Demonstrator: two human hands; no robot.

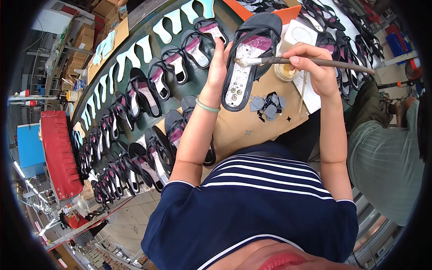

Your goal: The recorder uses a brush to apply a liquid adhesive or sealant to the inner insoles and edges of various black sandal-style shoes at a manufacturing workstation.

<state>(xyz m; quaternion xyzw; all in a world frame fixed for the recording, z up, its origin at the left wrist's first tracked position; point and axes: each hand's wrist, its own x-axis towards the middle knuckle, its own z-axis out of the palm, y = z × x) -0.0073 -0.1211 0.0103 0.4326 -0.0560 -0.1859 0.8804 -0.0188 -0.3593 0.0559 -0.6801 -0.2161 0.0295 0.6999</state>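
Observation:
My left hand [218,67] grips a black strappy sandal [238,81] by its left side, toe end pointing away from me. Its footbed looks pale and speckled, with a purple patch under the straps and small round marks at the heel. In my right hand [315,63] is a wooden-handled brush [270,60], pinched between thumb and fingers. The pale bristles touch or hover just over the middle of the footbed; I cannot tell which. Behind the brush stands an open jar [285,73] of yellowish stuff, partly hidden by my right hand.
Small grey pieces [270,106] lie heaped on brown cardboard [229,135]. Rows of sandals [159,81] and pale blue-white insoles [144,48] line the dark green table. A white container [299,33] and an orange box [292,12] stand beyond. Another person [382,153] is close on the right.

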